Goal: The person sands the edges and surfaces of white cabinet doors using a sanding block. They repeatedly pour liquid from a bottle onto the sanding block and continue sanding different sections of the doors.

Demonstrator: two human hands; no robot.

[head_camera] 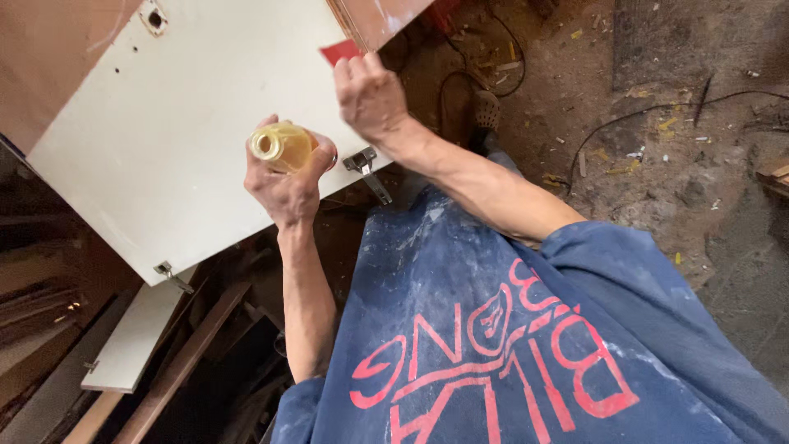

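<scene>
The left hand (289,177) is wrapped tight around a small yellow bottle (282,145), held mouth-up over the near edge of the white cabinet door (164,140). The right hand (370,94) pinches a red card (339,51) above the door's far corner. A metal hinge (364,164) sticks out from the near edge just beside the bottle.

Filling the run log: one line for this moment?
left hand: holds yellow bottle | right hand: holds red card | under: white panel
</scene>
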